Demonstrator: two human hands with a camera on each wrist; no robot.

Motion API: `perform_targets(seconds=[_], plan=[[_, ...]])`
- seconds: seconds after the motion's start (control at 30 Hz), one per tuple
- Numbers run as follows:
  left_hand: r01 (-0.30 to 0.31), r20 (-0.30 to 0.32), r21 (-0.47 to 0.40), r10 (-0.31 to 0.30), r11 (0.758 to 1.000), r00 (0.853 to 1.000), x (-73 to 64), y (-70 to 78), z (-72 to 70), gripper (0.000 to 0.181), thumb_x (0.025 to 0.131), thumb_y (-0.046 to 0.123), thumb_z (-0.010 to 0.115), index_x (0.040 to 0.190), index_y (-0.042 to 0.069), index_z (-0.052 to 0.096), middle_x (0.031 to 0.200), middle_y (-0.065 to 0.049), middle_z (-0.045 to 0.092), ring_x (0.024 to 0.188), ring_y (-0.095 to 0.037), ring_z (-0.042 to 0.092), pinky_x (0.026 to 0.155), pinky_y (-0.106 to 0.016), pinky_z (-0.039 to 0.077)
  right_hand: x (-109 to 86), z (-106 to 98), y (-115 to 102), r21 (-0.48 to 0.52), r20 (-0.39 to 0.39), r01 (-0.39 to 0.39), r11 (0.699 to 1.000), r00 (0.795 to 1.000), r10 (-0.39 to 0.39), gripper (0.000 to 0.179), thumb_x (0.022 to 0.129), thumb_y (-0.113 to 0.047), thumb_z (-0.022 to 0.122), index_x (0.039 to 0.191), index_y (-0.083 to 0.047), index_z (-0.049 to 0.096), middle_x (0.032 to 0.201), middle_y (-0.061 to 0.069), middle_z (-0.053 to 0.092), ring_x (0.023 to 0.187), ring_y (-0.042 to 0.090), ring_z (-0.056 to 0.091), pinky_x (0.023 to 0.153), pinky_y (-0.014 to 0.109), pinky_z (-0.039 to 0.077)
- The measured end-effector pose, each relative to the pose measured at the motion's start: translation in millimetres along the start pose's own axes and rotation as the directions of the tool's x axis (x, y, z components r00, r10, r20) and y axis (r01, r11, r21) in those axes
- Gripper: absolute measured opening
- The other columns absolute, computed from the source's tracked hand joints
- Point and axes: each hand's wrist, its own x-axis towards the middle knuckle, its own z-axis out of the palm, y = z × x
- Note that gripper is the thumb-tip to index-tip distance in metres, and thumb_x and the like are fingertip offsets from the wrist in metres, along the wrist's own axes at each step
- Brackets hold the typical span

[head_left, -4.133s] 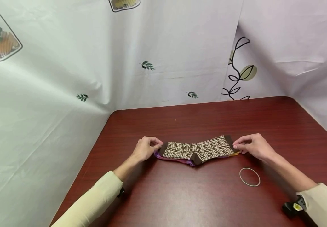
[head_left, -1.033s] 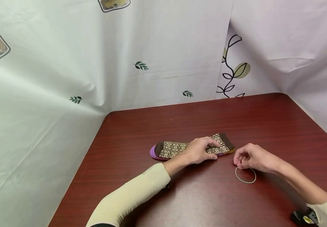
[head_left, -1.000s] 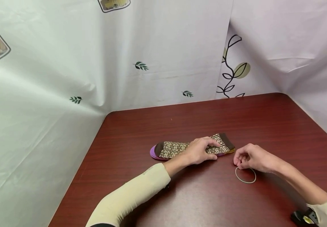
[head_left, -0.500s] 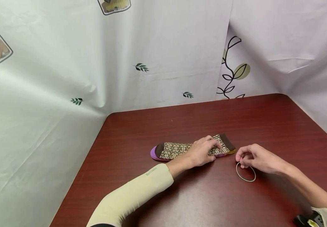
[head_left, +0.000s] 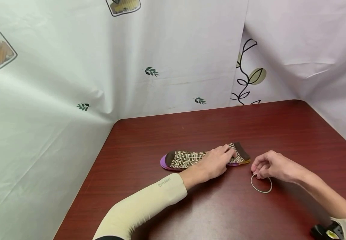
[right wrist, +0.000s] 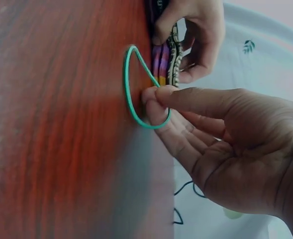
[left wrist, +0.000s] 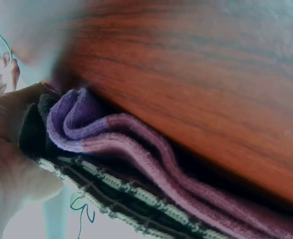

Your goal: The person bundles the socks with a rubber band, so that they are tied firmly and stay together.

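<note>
A pair of brown-and-cream patterned socks (head_left: 188, 159) lies stacked on purple, pink and yellow socks (head_left: 163, 162) on the table. Across the middle of the stack is my left hand (head_left: 216, 163); the right wrist view shows its thumb on one side and fingers on the other, gripping the socks. Close up in the left wrist view, folded purple-pink knit (left wrist: 81, 119) lies against patterned layers. Just right of the cuffs, my right hand (head_left: 276, 166) pinches a thin green rubber band (right wrist: 127, 84) between thumb and fingertips. The band hangs as a loop.
The dark red wooden table (head_left: 149, 133) has rounded far corners. White printed cloth (head_left: 173, 86) hangs behind it and along both sides. A black wrist device (head_left: 326, 231) sits at the right sleeve.
Earlier both hands held the ends of the socks and the band lay on the table. The socks are now folded over, the left hand has closed on them, and the right hand has lifted the band's edge.
</note>
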Motion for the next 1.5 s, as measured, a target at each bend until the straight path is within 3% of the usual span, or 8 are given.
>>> perform_targets(seconds=[0.23,0.33,0.5,0.7,0.83,1.1,1.33,1.5], plan=[[-0.01,-0.002,0.037,0.01,0.999,1.0,0.8,1.6,2.6,0.046,0.088,0.007,0.081,0.128,0.021,0.062,0.125,0.006,0.061,0.112,-0.012,0.064,0.088,-0.023,0.054,2.8,3.4,-2.8,-0.077,-0.036,-0.044,0.996,0.998,0.041,0.017,0.082,0.015,0.07,0.091,-0.001,0.071,0.075,0.003,0.067,0.066,0.012,0.063,0.06,0.027,0.055],[0.0,-0.027,0.049,0.001,0.999,1.0,0.9,2.7,4.7,0.045,0.087,0.009,0.082,0.126,0.021,0.063,0.123,0.007,0.061,0.11,-0.011,0.064,0.086,-0.023,0.055,4.3,3.8,-0.1,-0.023,-0.013,-0.03,0.999,0.999,0.03,0.017,0.087,0.016,0.062,0.094,0.002,0.069,0.078,0.005,0.066,0.066,0.016,0.063,0.059,0.03,0.056],[0.017,-0.086,0.057,-0.012,0.998,0.996,1.7,3.5,9.5,0.039,0.089,0.014,0.081,0.123,0.022,0.065,0.118,0.008,0.063,0.107,-0.009,0.065,0.084,-0.022,0.055,5.9,-0.5,5.8,0.171,0.059,-0.03,0.985,0.998,0.02,0.009,0.101,0.008,0.056,0.105,0.011,0.063,0.08,0.008,0.064,0.066,0.016,0.062,0.058,0.028,0.054],[0.014,-0.146,0.06,-0.005,0.998,0.989,2.8,2.9,13.7,0.029,0.092,0.021,0.079,0.119,0.022,0.066,0.113,0.009,0.065,0.101,-0.009,0.067,0.077,-0.024,0.056,6.3,-4.0,10.9,0.38,0.132,-0.051,0.924,0.991,0.0,0.021,0.109,-0.003,0.055,0.113,0.017,0.056,0.09,0.01,0.066,0.063,0.011,0.052,0.052,0.026,0.04],[0.021,-0.163,0.07,-0.009,0.997,0.987,3.5,2.9,14.3,0.028,0.095,0.03,0.08,0.118,0.022,0.067,0.113,0.009,0.065,0.1,-0.009,0.067,0.075,-0.024,0.057,7.4,-3.9,12.8,0.486,0.175,-0.056,0.872,0.984,-0.035,0.018,0.11,-0.003,0.052,0.114,0.014,0.057,0.099,0.01,0.07,0.064,0.013,0.046,0.054,0.027,0.035],[0.037,-0.173,0.088,-0.021,0.995,0.985,4.7,3.7,15.6,0.027,0.095,0.034,0.08,0.115,0.022,0.066,0.112,0.008,0.066,0.098,-0.009,0.067,0.073,-0.025,0.057,6.7,-7.6,15.7,0.642,0.213,-0.083,0.763,0.974,-0.073,0.024,0.112,-0.002,0.045,0.124,0.002,0.066,0.125,0.016,0.074,0.077,0.011,0.062,0.061,0.023,0.038],[0.042,-0.167,0.093,-0.026,0.995,0.986,4.6,3.6,15.0,0.028,0.091,0.027,0.079,0.114,0.021,0.066,0.111,0.008,0.065,0.097,-0.01,0.067,0.072,-0.026,0.057,6.7,-7.7,20.3,0.729,0.194,-0.011,0.684,0.962,-0.191,0.031,0.11,0.009,0.039,0.129,-0.003,0.059,0.148,0.013,0.063,0.09,0.014,0.068,0.064,0.021,0.047],[0.047,-0.159,0.098,-0.031,0.994,0.987,4.4,3.5,14.9,0.028,0.09,0.026,0.079,0.114,0.021,0.066,0.111,0.008,0.066,0.098,-0.01,0.067,0.072,-0.026,0.057,6.0,-6.2,20.7,0.743,0.163,0.024,0.669,0.963,-0.215,0.031,0.107,0.013,0.042,0.124,-0.007,0.057,0.154,0.009,0.059,0.093,0.016,0.069,0.067,0.019,0.052]])
